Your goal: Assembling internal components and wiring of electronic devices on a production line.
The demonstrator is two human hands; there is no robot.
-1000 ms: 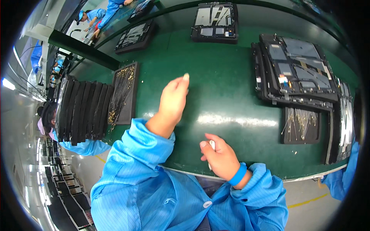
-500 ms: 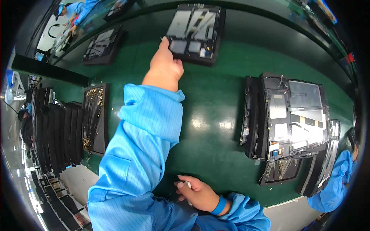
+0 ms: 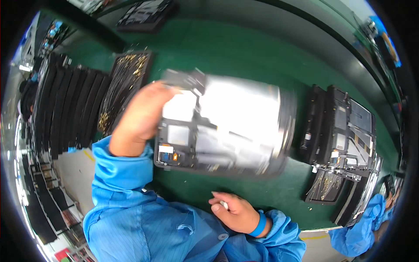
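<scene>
My left hand grips the left edge of an opened tablet, which sits in a black tray above the middle of the table. Bright glare and motion blur wash out much of the tablet's silver inside. A small circuit area with orange and blue parts shows at its near left corner. Close to my body, my right hand is closed around a small white piece, mostly hidden by the fingers. A blue band circles that wrist.
A black tray of gold-tipped cables lies left, beside a stack of black trays. More opened tablets are stacked at right, near a smaller cable tray. Another tablet lies far left. A person's blue sleeve shows lower right.
My left hand has brought the tablet and tray from the far side of the table toward me. My right hand stays near my body. The view has shifted.
</scene>
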